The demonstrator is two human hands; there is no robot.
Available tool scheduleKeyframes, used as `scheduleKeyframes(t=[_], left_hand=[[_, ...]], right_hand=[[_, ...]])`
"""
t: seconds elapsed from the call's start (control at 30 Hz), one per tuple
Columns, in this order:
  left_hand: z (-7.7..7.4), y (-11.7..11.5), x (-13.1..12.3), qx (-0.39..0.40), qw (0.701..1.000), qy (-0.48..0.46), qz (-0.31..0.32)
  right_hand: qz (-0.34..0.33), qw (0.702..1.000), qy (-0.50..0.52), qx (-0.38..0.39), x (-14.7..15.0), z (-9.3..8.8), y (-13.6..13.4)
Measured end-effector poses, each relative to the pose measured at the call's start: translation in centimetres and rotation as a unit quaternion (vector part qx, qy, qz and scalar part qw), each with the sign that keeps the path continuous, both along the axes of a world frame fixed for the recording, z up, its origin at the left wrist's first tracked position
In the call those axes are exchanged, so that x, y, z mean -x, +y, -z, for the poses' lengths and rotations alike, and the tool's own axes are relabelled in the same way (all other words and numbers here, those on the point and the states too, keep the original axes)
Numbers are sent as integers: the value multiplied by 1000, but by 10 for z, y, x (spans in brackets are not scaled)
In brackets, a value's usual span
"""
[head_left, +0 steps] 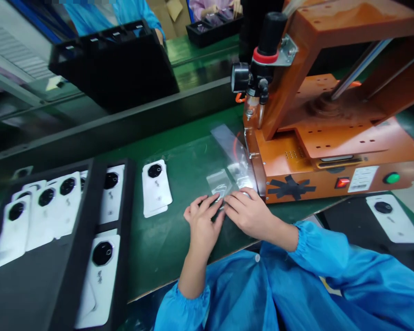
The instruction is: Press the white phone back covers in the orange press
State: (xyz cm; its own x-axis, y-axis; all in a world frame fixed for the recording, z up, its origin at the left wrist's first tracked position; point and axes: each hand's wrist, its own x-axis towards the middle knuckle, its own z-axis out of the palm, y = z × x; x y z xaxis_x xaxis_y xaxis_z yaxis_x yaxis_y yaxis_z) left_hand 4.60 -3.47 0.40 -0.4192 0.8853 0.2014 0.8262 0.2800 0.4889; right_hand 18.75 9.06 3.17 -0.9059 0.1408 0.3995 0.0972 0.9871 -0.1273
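Note:
My left hand (204,220) and my right hand (250,214) meet over the green table mat, fingers bent and fingertips nearly together. What they pinch is mostly hidden; it looks small and thin. Just beyond the left fingertips lies a small clear plastic sheet (218,180). Longer strips of clear film (229,142) stretch from near my right hand toward the back. Left of my hands, a short stack of white phone back covers (158,189) rests on the mat, each with a round black camera area.
An orange press machine (331,179) with a pressure gauge (240,77) stands at the right. Black trays (65,262) holding more white covers (100,276) fill the left. Another white cover (393,218) lies far right. People work behind a black tray (124,69) across the bench.

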Motion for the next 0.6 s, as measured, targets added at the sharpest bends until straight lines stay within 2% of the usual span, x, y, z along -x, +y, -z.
scheduleKeyframes(t=[0.1,0.2,0.3,0.33,0.37,0.43,0.5,0.53,0.6], left_hand=[[-12,-4,1,51,997,-6,56],[-25,-5,2,73,994,-26,79],[-40,0,14,79,988,-81,108],[-46,2,22,86,987,-97,92],[-51,5,34,99,989,-101,48],[-59,9,63,133,983,-75,-100],[-62,10,96,171,952,-31,-253],[-62,10,110,189,935,-21,-300],[-59,9,132,215,914,-18,-345]], right_hand=[[1,1000,3,-27,-19,-6,-6],[-2,997,58,-41,-50,-12,-14],[20,989,140,28,-76,-18,-19],[34,984,160,65,-80,-20,-21],[49,978,173,102,-83,-22,-22],[70,966,186,166,-82,-25,-26],[71,957,185,212,-77,-26,-30],[66,954,180,231,-75,-27,-32],[55,948,173,262,-69,-26,-36]])
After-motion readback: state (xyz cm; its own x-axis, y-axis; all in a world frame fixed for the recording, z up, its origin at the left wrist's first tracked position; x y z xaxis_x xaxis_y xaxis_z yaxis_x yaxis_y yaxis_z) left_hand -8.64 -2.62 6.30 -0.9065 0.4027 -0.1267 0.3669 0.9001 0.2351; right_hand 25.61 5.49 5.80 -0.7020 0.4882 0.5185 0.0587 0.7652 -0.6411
